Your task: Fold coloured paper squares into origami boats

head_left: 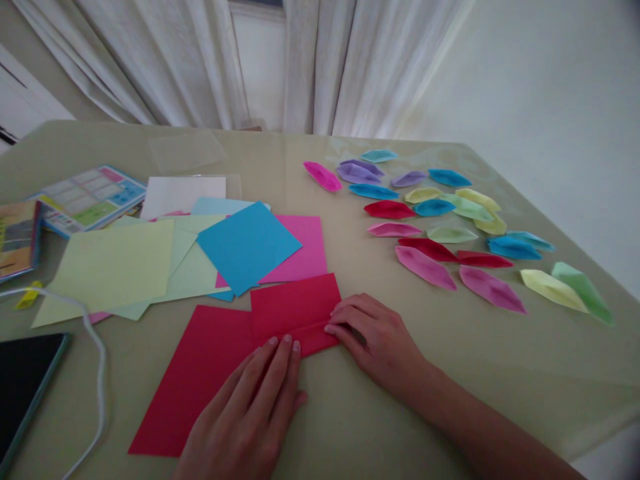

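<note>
A red sheet of paper (296,303) lies in front of me with its near edge folded up into a narrow strip. My left hand (250,400) rests flat, fingers stretched out, with its fingertips pressing the left part of that fold. At the right end of the fold, my right hand (375,337) pinches the paper's edge between thumb and fingers. Under the left hand lies another red sheet (185,380), flat on the table and partly covered. A blue square sheet (247,247) lies just beyond, on top of a pink sheet (300,250).
Several folded paper boats (427,267) in many colours spread over the right side of the table (425,413). Pale yellow sheets (110,263), a printed booklet (95,193) and a white sheet (185,193) lie left. A white cable (103,373) curves beside a dark-screened device (27,380).
</note>
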`<state>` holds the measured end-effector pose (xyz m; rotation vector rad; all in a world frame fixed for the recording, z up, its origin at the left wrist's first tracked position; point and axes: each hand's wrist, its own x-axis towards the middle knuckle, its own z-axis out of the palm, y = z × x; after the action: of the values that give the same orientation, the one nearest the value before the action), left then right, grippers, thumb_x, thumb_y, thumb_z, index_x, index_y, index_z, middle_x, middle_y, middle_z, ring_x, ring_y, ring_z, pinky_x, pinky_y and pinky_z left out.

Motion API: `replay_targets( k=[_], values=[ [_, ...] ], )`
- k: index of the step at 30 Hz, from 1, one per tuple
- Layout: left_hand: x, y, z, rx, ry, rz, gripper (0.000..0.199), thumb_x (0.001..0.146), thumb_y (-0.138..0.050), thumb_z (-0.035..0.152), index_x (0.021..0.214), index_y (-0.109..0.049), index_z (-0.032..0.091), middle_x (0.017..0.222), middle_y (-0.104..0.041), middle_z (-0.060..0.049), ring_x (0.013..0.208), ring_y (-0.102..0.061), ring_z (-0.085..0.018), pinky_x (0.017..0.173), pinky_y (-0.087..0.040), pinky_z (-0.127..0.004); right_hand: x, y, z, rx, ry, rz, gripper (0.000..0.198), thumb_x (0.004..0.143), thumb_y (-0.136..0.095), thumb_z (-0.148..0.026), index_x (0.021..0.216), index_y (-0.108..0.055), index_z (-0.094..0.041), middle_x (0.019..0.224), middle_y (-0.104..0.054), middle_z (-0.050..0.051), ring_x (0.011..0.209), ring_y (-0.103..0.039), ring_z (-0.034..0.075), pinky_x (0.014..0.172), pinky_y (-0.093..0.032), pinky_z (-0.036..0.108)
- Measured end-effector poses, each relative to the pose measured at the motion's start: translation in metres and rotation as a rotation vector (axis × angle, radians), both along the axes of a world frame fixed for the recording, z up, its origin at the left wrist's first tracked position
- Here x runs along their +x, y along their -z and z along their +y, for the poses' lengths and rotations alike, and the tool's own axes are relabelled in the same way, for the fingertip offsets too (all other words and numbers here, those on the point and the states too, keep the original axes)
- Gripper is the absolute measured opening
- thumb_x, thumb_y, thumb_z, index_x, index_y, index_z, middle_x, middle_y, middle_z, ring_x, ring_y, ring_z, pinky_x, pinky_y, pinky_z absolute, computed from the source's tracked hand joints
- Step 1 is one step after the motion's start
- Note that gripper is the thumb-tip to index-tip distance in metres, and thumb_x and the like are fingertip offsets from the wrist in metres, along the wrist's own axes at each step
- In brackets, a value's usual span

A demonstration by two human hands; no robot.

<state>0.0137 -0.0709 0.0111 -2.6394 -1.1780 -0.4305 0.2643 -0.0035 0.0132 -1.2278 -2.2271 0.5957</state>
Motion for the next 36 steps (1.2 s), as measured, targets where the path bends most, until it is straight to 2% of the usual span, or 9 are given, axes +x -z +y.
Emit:
replay_targets(
  k=[4,7,20,29,36],
  values=[
    [0.0006,0.0036,-0.0029,-0.039,-0.043,0.011,0.045,0.113,-0.042,0.04,0.146,-0.061,0.018,0.145,-0.069,-0.01,0.129,-0.067,-0.028,0.106,-0.047,-0.042,-0.001,-0.0012,-0.0002,0.002,0.014,0.011,0.005,0.103,-0.068,-0.02,0.098,-0.07,-0.019,0.099,-0.075,0.006,0.092,-0.069,0.023,0.087,-0.055,0.036],
    [-0.0009,0.0061,-0.0041,-0.054,-0.021,0.036,0.048,0.111,-0.045,0.044,0.147,-0.06,0.017,0.147,-0.068,-0.009,0.131,-0.065,-0.03,0.108,-0.046,-0.043,-0.0007,-0.002,0.0002,-0.006,0.013,0.018,0.004,0.102,-0.068,-0.019,0.099,-0.07,-0.02,0.099,-0.076,0.006,0.092,-0.07,0.022,0.087,-0.055,0.036],
    [0.0005,0.0057,-0.0042,-0.055,-0.006,-0.003,0.047,0.111,-0.048,0.044,0.145,-0.063,0.015,0.144,-0.07,-0.009,0.127,-0.066,-0.029,0.111,-0.043,-0.042,0.0018,-0.0018,0.002,-0.024,0.021,0.046,0.005,0.102,-0.069,-0.022,0.098,-0.071,-0.021,0.098,-0.077,0.004,0.093,-0.071,0.02,0.087,-0.055,0.033],
    [-0.0009,0.0064,-0.0046,-0.067,0.005,0.027,0.046,0.109,-0.052,0.042,0.145,-0.064,0.015,0.151,-0.065,-0.005,0.13,-0.062,-0.031,0.11,-0.044,-0.044,0.0025,-0.0029,0.0026,-0.024,0.02,0.006,0.012,0.105,-0.066,-0.028,0.098,-0.073,-0.021,0.097,-0.077,0.005,0.092,-0.072,0.02,0.087,-0.057,0.033],
    [-0.0037,0.0093,-0.0069,-0.075,0.005,0.075,0.048,0.11,-0.051,0.042,0.148,-0.061,0.017,0.154,-0.063,-0.005,0.133,-0.06,-0.031,0.11,-0.046,-0.044,0.0022,-0.0004,0.0033,-0.026,0.03,0.003,0.007,0.101,-0.072,-0.025,0.097,-0.072,-0.02,0.096,-0.075,0.004,0.091,-0.071,0.02,0.086,-0.055,0.032]
  ],
)
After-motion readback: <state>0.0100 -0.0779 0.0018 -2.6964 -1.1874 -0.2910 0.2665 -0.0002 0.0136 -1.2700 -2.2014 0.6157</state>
